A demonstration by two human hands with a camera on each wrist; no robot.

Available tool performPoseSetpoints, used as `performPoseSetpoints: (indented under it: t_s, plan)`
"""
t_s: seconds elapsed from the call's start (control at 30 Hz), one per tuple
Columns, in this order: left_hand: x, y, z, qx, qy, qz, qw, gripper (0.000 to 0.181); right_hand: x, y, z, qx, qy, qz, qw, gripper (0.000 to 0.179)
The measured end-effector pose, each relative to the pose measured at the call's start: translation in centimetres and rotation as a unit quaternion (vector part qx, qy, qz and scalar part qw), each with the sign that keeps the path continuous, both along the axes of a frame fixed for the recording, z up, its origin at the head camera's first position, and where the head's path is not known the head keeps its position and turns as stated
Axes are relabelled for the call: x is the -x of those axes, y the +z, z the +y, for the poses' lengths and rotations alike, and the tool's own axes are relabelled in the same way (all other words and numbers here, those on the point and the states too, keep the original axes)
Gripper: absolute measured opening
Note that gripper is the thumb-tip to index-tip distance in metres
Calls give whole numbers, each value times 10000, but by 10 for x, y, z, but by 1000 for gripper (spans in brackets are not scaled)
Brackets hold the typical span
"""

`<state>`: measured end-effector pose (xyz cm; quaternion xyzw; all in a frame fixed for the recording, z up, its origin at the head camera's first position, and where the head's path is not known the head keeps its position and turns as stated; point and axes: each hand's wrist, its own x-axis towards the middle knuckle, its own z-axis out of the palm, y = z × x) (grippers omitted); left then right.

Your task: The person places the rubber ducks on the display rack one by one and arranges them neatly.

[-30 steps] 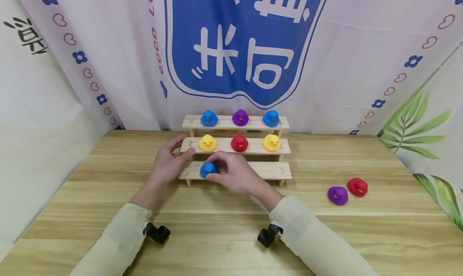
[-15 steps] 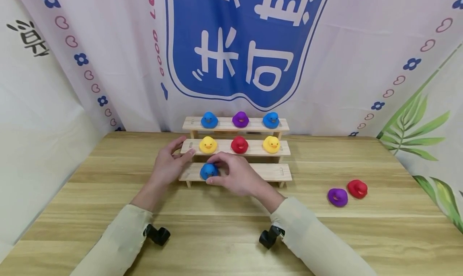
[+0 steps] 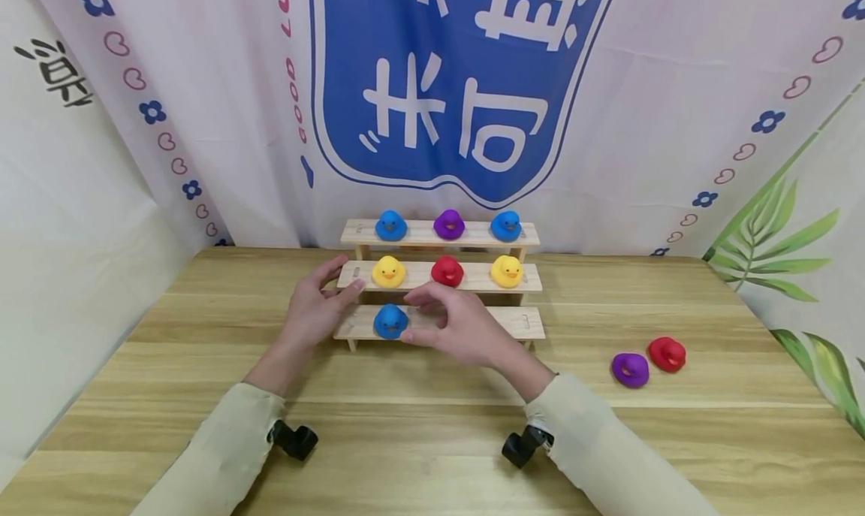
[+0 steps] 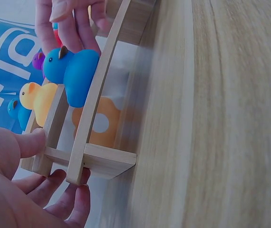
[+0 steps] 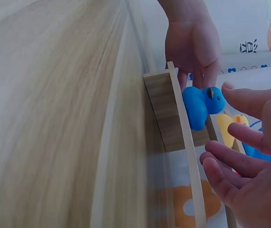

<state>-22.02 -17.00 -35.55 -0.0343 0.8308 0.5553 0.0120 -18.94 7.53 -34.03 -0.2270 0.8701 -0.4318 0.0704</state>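
A blue rubber duck (image 3: 390, 322) sits upright at the left of the lowest step of a three-tier wooden stand (image 3: 520, 321). My right hand (image 3: 468, 327) is just right of that duck, its fingers spread apart and holding nothing. In the right wrist view a gap shows between the fingers and the duck (image 5: 195, 109). My left hand (image 3: 314, 304) grips the stand's left end, thumb on top of the middle step. The left wrist view shows its other fingers (image 4: 81, 204) against the stand's end.
Yellow (image 3: 388, 273), red (image 3: 447, 272) and yellow ducks (image 3: 507, 272) line the middle step. Blue (image 3: 391, 226), purple (image 3: 449, 225) and blue ducks (image 3: 505, 226) line the top. Purple (image 3: 631, 370) and red ducks (image 3: 667, 354) lie on the table at right. A printed curtain (image 3: 236, 110) hangs behind.
My right hand has let go of the blue duck and moved slightly right, its fingers spreading. The duck stays on the lowest step, and my left hand keeps its hold on the stand.
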Motion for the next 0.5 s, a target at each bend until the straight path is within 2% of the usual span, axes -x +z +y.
performPoseSetpoints:
  t_s: [0.23, 0.5]
  plan:
    - [0, -1, 0, 27, 18, -9, 10000, 69, -5, 5, 15, 136, -252, 8, 9996, 47]
    - [0, -1, 0, -5, 3, 3, 10000, 68, -10, 8, 39, 30, -422, 104, 9991, 43]
